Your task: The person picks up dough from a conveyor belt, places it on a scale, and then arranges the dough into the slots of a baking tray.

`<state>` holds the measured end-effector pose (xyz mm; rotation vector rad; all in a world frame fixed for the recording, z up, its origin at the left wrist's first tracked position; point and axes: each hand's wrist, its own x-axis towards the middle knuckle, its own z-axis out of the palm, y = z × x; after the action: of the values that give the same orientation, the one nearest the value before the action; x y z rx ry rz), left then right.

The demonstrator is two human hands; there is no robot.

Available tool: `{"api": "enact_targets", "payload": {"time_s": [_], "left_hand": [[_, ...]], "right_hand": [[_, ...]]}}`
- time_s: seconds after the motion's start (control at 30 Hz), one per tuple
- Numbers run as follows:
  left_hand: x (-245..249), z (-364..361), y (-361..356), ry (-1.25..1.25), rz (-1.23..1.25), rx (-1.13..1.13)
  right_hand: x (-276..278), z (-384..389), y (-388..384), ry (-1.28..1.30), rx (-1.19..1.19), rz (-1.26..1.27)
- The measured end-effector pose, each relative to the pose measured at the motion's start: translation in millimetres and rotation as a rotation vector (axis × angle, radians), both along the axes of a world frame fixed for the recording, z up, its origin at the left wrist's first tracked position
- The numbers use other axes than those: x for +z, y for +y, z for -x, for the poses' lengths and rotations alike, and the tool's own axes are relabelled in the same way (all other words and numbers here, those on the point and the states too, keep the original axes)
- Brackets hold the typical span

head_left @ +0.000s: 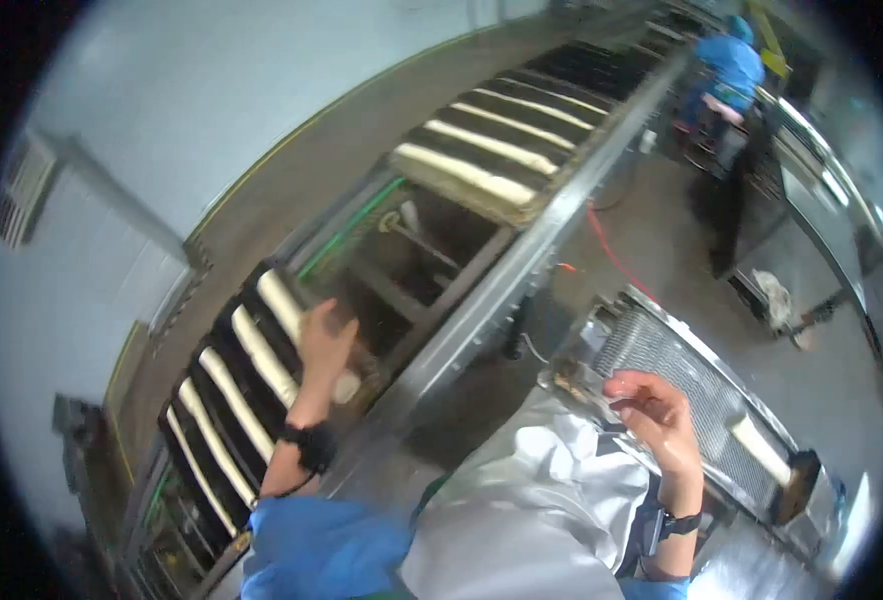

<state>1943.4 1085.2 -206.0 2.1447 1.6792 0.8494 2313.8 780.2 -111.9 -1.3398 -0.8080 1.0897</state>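
Note:
My left hand reaches over the near black tray, fingers spread, just at the end of a long white dough strip. Several more strips lie side by side in the tray's grooves. A pale rounded lump shows beside my left wrist. My right hand hovers at the near edge of a metal mesh belt, its fingers loosely bent and apart from the thumb, with nothing seen between them. Farther down that belt lies a single white dough strip.
A second black tray with white strips sits farther along the conveyor, past an open gap showing the frame. The conveyor's metal rail runs between my hands. A person in blue is at the far right, near a metal table. A red hose crosses the floor.

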Motion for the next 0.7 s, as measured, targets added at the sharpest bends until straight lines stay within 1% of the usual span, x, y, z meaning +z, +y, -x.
{"api": "enact_targets", "payload": {"time_s": [0.03, 0.07, 0.1, 0.13, 0.17, 0.2, 0.23, 0.27, 0.3, 0.33, 0.37, 0.4, 0.43, 0.47, 0.5, 0.53, 0.6, 0.63, 0.7], "left_hand": [[-4, -2, -2, -0.016, 0.045, 0.048], [-9, 19, -7, -0.025, 0.077, 0.142], [-6, 26, -14, 0.049, 0.032, 0.172], [5, 31, -21, -0.005, 0.144, 0.177], [8, 34, -32, -0.049, 0.224, 0.290], [13, 36, -38, -0.232, 0.314, 0.331], [14, 41, -44, -0.619, 0.397, 0.276], [25, 39, -56, -0.738, 0.470, 0.320], [32, 38, -62, -0.790, 0.437, 0.305], [13, 64, -53, -0.857, 0.423, 0.280], [18, 62, -62, -0.936, 0.338, 0.259], [20, 64, -56, -0.794, 0.312, 0.384], [14, 61, -57, -0.804, 0.190, 0.355], [-6, 87, -40, -0.625, 0.105, 0.225], [12, 62, -46, -0.480, 0.098, 0.318], [10, 56, -37, -0.501, 0.122, 0.329], [3, 62, -6, -0.049, -0.087, 0.135], [13, 39, -6, -0.048, -0.092, 0.097], [46, -31, -32, 0.129, -0.362, -0.212]], "right_hand": [[-14, -22, -25, -0.164, -0.131, 0.109], [-35, -44, -40, -0.318, -0.216, 0.212], [-57, -62, -56, -0.374, -0.322, 0.250], [-68, -82, -72, -0.629, -0.378, 0.393], [-75, -99, -86, -0.743, -0.485, 0.459], [-94, -124, -105, -1.009, -0.498, 0.441], [-95, -136, -113, -1.170, -0.540, 0.550], [-109, -153, -120, -1.290, -0.619, 0.570], [-106, -160, -120, -1.213, -0.655, 0.593], [-129, -175, -127, -1.198, -0.623, 0.655], [-106, -170, -119, -1.164, -0.429, 0.864], [-114, -168, -116, -1.264, -0.417, 0.896], [-132, -166, -120, -1.447, -0.460, 0.794], [-128, -157, -112, -1.502, -0.423, 0.894], [-112, -145, -105, -1.475, -0.412, 0.918], [-115, -145, -97, -1.437, -0.394, 0.992], [-102, -137, -87, -1.407, -0.350, 1.030], [-106, -135, -83, -1.396, -0.411, 0.988], [-86, -122, -90, -1.210, -0.502, 0.881]]}}
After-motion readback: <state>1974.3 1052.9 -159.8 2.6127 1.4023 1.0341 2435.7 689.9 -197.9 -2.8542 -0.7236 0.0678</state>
